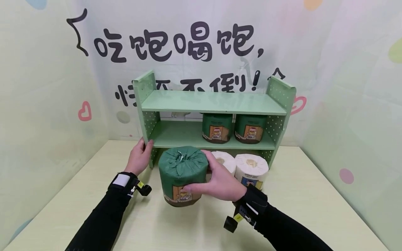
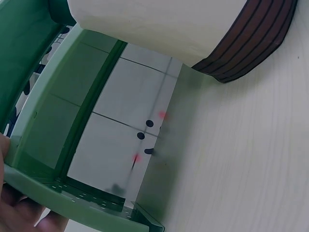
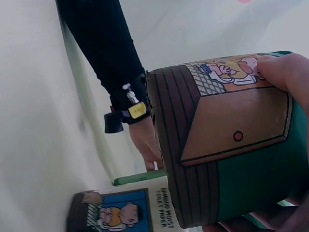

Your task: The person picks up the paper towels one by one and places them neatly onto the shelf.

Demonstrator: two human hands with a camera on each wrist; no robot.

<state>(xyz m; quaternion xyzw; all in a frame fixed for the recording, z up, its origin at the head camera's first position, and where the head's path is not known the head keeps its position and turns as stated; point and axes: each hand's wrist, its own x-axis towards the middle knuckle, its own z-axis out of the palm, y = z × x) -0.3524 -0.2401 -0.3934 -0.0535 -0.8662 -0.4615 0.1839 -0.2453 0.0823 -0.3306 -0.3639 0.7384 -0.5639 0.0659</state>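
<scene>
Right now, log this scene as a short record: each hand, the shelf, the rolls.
left hand: grips the left side panel of the green shelf, at the lower board
right hand: fingers curled round the green-wrapped roll, held in front of the shelf
lower board: two green-wrapped rolls, upright, side by side at the right
table: two white rolls under the shelf, behind the right hand
top board: nothing visible on it
</scene>
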